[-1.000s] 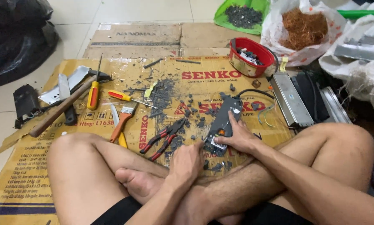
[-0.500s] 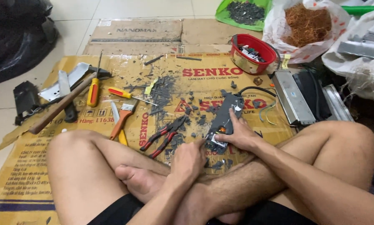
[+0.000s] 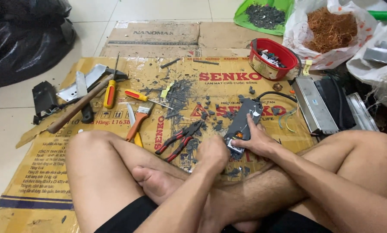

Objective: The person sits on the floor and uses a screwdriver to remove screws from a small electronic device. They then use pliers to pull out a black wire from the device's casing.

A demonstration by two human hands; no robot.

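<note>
The long grey circuit board point(image 3: 244, 123) lies on the cardboard sheet point(image 3: 51, 172) just ahead of the crossed legs, barely shifted since a second ago. The right hand point(image 3: 254, 140) still wraps its fingers over the near end; the left hand point(image 3: 213, 152), fist closed, stays against it, contents hidden. Red-handled pliers point(image 3: 181, 139) lie at nine o'clock, a red bowl point(image 3: 273, 58) at one o'clock.

- The dark grey elongated device point(image 3: 244, 121) is a slim, flat electronic unit with its casing partly broken open.
- It lies flat on the cardboard sheet point(image 3: 42, 181) on the floor, running lengthwise from near the sheet's middle towards its near edge, slightly slanted.
- A black cable point(image 3: 274, 93) leaves its far end, curving towards the right edge.
- Its near end shows a small pale part with an orange spot and is held between both hands.
</note>
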